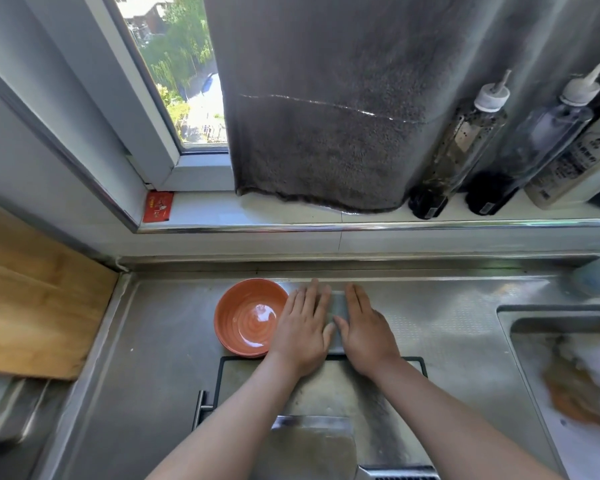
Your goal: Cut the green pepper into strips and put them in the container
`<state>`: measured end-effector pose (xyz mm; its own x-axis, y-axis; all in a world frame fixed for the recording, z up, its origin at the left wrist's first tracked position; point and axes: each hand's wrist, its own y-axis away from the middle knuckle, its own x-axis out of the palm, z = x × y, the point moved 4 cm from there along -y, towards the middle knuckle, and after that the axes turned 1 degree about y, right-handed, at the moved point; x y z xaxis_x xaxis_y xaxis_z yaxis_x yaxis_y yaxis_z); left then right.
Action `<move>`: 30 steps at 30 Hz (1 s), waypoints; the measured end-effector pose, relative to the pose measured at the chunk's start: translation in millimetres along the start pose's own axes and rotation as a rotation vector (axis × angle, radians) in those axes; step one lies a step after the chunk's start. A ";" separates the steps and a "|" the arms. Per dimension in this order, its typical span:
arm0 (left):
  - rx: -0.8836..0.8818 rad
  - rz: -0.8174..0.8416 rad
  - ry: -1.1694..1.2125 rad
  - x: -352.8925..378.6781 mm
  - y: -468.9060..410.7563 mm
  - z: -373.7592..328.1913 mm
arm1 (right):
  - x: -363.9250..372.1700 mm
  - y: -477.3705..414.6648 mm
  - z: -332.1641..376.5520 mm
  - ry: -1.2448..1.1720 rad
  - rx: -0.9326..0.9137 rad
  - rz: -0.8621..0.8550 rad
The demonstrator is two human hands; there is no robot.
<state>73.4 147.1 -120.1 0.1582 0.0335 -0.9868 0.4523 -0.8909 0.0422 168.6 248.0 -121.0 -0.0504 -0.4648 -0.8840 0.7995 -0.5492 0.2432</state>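
A steel counter (160,341) ran under a window (174,64) half covered by a grey towel (326,116), with bottles (458,143) on the sill, a sink (568,327) at the right and a wooden board (39,306) at the left. On a black-rimmed cutting board (326,386) a knife (312,445) lay flat, its handle toward the right. The pepper was not in view. The orange bowl (232,299) held nothing and sat at the cutting board's far left corner, just beside the left hand (300,327). That hand and the right hand (364,327) lay palm down side by side, fingers straight toward the window, grasping nothing
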 end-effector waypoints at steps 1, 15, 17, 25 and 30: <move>-0.006 -0.009 0.012 -0.2 0.1 -2.3 | -0.4 -1.0 -1.2 0.004 -0.002 -0.004; -0.067 0.150 0.054 -12.6 -2.4 11.9 | -16.9 -2.7 -0.4 -0.053 0.006 0.093; -0.056 0.167 0.036 -18.0 2.1 22.8 | -21.6 2.0 0.5 -0.084 -0.063 0.093; 0.066 0.254 -0.013 -24.2 9.2 37.4 | -24.5 5.1 -12.8 0.040 -0.151 0.273; 0.061 0.245 -0.001 -30.6 8.4 34.1 | -34.2 8.1 -7.8 0.045 -0.107 0.318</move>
